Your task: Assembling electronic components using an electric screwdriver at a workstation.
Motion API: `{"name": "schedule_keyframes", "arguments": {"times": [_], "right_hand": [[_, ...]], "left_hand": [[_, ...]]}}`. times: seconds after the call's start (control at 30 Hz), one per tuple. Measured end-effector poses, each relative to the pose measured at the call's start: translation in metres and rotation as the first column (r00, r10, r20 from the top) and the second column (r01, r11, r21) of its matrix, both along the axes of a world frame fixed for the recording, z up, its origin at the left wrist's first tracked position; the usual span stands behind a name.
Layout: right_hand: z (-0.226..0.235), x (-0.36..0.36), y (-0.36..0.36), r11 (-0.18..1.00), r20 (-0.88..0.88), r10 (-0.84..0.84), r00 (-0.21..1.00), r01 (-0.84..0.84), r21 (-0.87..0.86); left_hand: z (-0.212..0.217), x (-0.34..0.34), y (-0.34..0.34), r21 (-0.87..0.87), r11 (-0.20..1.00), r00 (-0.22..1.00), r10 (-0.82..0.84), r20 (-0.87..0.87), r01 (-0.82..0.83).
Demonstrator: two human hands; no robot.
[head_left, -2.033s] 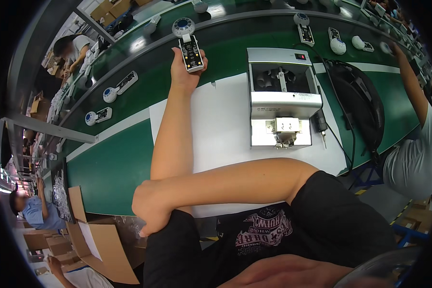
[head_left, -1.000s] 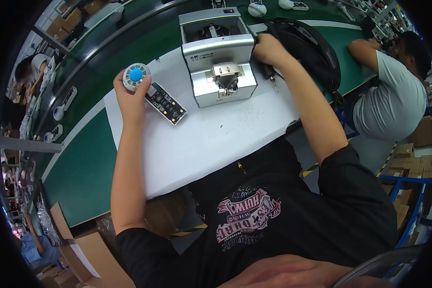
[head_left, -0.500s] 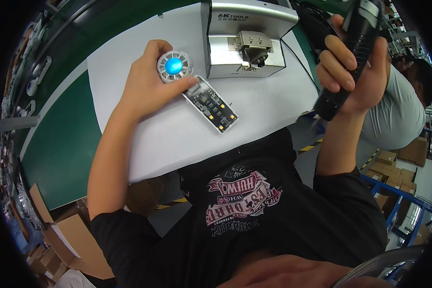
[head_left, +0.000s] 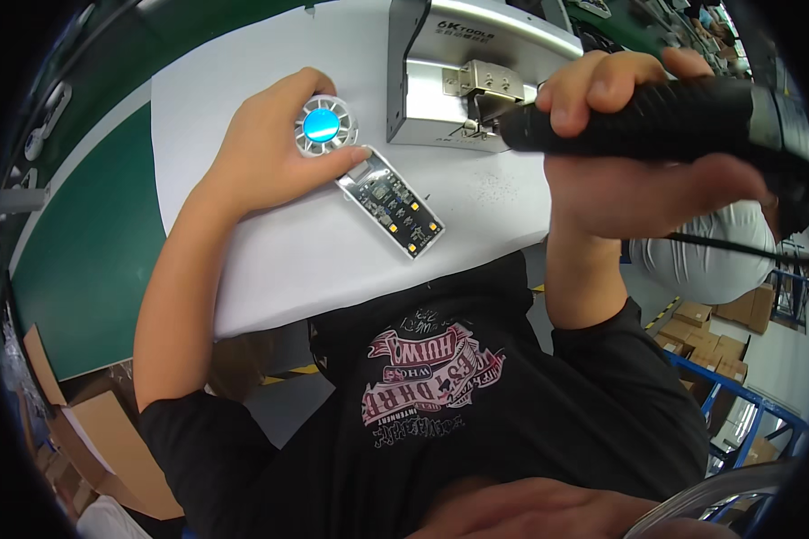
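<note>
My left hand is closed around the round head of a small handheld fan with a shiny blue centre, its thumb lying where the head meets the body. The fan's white body points down to the right and shows a bare circuit board with several small yellow parts. In my right hand is a black electric screwdriver, held nearly level. Its tip points left, at the outlet of a silver screw feeder; whether the two touch I cannot tell.
White sheeting covers the green bench, with small dark specks lying before the feeder. A cable trails right from behind my right hand. Someone in a light grey top is close on the right. A cardboard box stands below left.
My right hand has swung the screwdriver up and left, from tip-down beside the sheet's right edge to nearly level at the feeder. The left hand keeps its hold on the fan.
</note>
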State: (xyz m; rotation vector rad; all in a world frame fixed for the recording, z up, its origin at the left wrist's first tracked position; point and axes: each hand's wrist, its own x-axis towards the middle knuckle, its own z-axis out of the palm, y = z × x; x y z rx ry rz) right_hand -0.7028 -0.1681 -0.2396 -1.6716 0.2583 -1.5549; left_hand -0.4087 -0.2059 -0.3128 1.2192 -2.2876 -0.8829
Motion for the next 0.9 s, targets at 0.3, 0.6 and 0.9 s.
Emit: {"name": "schedule_keyframes", "arguments": {"times": [0.3,0.6,0.9], "right_hand": [[-0.022,0.04,0.011,0.983,0.082,0.081,0.993,-0.093,0.156],[-0.031,0.056,0.009,0.977,0.063,0.12,0.991,-0.129,0.171],[-0.034,0.055,-0.002,0.972,0.043,0.191,0.981,-0.195,0.134]], "left_hand": [[-0.009,-0.003,-0.004,-0.138,0.988,0.987,-0.093,-0.132,0.075],[-0.013,-0.004,-0.004,-0.195,0.978,0.984,-0.098,-0.146,0.068],[-0.018,-0.009,-0.009,-0.217,0.973,0.975,-0.116,-0.192,0.073]]}}
